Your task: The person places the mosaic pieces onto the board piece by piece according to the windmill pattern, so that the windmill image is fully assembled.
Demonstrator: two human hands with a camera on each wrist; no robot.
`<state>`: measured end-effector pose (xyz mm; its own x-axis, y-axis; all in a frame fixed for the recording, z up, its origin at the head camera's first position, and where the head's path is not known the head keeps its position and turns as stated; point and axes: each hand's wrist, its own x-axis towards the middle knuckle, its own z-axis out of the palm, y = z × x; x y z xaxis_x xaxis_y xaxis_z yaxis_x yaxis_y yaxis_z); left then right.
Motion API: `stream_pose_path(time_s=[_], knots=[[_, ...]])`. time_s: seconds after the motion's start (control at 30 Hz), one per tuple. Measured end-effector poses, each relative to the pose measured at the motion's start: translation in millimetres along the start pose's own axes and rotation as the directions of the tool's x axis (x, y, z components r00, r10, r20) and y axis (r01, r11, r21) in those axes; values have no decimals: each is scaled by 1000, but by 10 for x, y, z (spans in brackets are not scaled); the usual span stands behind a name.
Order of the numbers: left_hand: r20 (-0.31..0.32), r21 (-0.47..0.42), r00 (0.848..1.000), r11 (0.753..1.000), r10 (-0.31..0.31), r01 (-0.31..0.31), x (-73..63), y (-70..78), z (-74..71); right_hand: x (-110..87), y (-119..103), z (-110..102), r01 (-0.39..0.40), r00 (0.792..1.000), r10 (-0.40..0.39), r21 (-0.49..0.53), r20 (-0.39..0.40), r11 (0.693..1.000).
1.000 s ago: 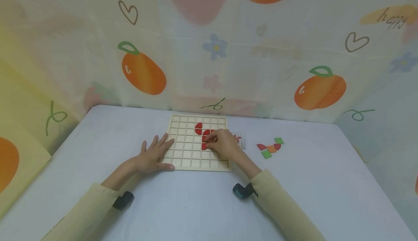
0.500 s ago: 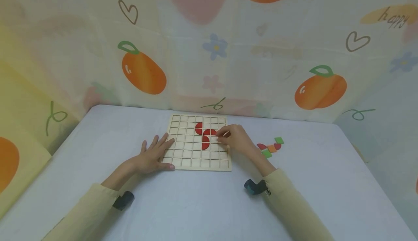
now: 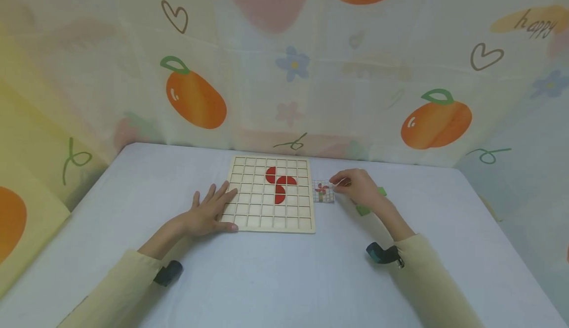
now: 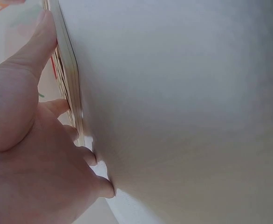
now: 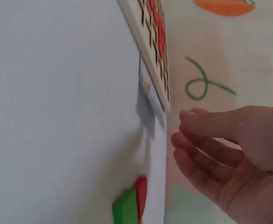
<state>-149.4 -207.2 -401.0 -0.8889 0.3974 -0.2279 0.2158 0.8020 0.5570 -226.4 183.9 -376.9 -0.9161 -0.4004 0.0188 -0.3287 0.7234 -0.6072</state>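
Note:
A pale wooden grid board (image 3: 249, 212) lies on the table with red quarter-circle tiles (image 3: 279, 193) set in its cells right of the middle. My left hand (image 3: 206, 215) rests on the board's left edge with fingers spread; in the left wrist view its thumb (image 4: 45, 32) lies along the rim. My right hand (image 3: 357, 187) hovers right of the board, just past a small pattern card (image 3: 318, 198). Its fingers are loosely bent, and nothing shows between them in the right wrist view. It partly covers loose tiles, including a green square (image 3: 362, 211).
Behind the hand, another green tile (image 3: 381, 190) shows. In the right wrist view a red tile (image 5: 141, 191) sits beside a green one (image 5: 126, 206). A patterned cloth wall (image 3: 346, 101) rises behind the white table (image 3: 249, 278).
My right hand has left the red tiles on the board and moved right, past the card towards the loose tiles. The left hand has stayed in place.

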Motion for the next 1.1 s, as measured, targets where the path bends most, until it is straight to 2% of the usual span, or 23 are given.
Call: stream_pose_path(time_s=[0.17, 0.47, 0.6, 0.7, 0.87, 1.1], knots=[[5, -2, 1000, 1000, 3, -3, -3, -4, -5, -124, 193, -110, -71, 997, 71, -29, -7, 997], [6, -3, 1000, 1000, 4, -4, -4, -8, -2, -349, 464, -305, -74, 996, 72, -41, -43, 996], [4, 1, 1000, 1000, 1, -1, 3, -21, 4, -434, 544, -379, -72, 996, 67, -73, -63, 995], [2, -5, 1000, 1000, 1, -1, 4, -25, 4, -479, 601, -418, -103, 993, 96, -97, -71, 990], [3, -7, 1000, 1000, 4, -4, -2, -18, -3, -520, 675, -448, -175, 984, 169, -106, -59, 979], [7, 3, 1000, 1000, 1, -1, 1, -15, -5, -552, 690, -447, -191, 981, 188, -112, -39, 975]])
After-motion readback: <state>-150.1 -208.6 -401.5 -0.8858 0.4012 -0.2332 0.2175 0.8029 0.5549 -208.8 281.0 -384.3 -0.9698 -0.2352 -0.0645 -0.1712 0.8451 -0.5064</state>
